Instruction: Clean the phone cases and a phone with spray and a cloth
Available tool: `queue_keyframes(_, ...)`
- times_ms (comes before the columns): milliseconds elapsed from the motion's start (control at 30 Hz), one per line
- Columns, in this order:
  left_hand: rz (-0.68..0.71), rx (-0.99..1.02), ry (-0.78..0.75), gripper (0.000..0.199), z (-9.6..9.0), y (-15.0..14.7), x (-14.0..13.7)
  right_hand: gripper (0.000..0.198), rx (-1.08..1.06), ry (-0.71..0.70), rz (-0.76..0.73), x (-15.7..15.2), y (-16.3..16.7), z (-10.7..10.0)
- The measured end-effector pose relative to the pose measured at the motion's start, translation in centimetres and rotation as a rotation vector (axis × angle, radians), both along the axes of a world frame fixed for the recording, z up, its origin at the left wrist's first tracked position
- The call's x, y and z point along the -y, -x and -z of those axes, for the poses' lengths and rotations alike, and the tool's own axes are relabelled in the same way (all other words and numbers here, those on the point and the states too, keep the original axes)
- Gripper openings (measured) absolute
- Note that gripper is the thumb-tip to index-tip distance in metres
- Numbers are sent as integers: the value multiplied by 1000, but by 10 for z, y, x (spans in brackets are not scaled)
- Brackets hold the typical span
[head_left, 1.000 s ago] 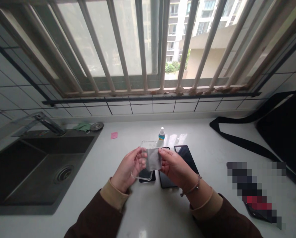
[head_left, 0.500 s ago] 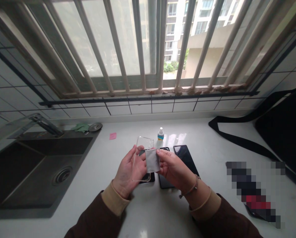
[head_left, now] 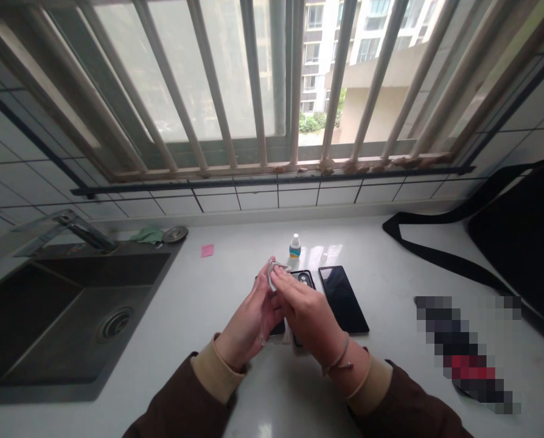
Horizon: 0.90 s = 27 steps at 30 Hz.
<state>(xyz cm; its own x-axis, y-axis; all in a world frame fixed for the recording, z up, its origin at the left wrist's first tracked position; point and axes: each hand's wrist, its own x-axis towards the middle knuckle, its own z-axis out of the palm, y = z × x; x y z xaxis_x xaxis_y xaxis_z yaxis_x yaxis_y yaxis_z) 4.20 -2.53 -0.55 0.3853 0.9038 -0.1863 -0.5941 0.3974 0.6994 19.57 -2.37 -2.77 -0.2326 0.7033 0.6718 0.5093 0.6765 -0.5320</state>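
My left hand [head_left: 247, 325] is closed around the edge of a clear phone case [head_left: 287, 333], which is tilted on its side. Against the case's upper part, my right hand [head_left: 307, 307] presses a small light-grey cloth [head_left: 271, 280], mostly covered by its fingers. Below the hands a dark phone [head_left: 278, 329] lies on the counter, largely hidden. Beside it a black phone or case with a round camera area [head_left: 303, 278] shows past my right hand. Farther right lies a black phone [head_left: 344, 299], screen up.
A small white-capped bottle [head_left: 294, 246] stands behind the phones. To the left are a pink sticky note [head_left: 207, 250] and a dark sink [head_left: 130, 261] with a faucet [head_left: 87, 231]. A black bag [head_left: 523, 231] with a strap and a pixelated item [head_left: 466, 353] lie right.
The case has turned from facing me to edge-on between my hands. My right hand has brought the cloth up and left onto it, with its fingers now over the cloth.
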Motion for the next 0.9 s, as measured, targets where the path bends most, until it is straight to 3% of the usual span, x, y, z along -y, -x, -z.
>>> queue_keyframes(133, 9, -32, -28, 59, 2, -3, 1, 52, 58, -57, 34, 0, 6, 8)
queue_keyframes(400, 52, 11, 8, 56, 2, -2, 2, 51, -46, -106, 24, 0, 4, 3)
queue_keyframes(533, -57, 3, 11, 56, 2, -3, 0, 43, -8, -120, -56, 1, 7, 4)
queue_keyframes(700, -224, -141, 53, 70, -8, -1, -3, 32, 45, -66, -180, 8, 12, -4)
queue_keyframes(900, -289, -209, 62, 72, -6, 8, -9, 25, 95, 40, -279, 18, 13, -10)
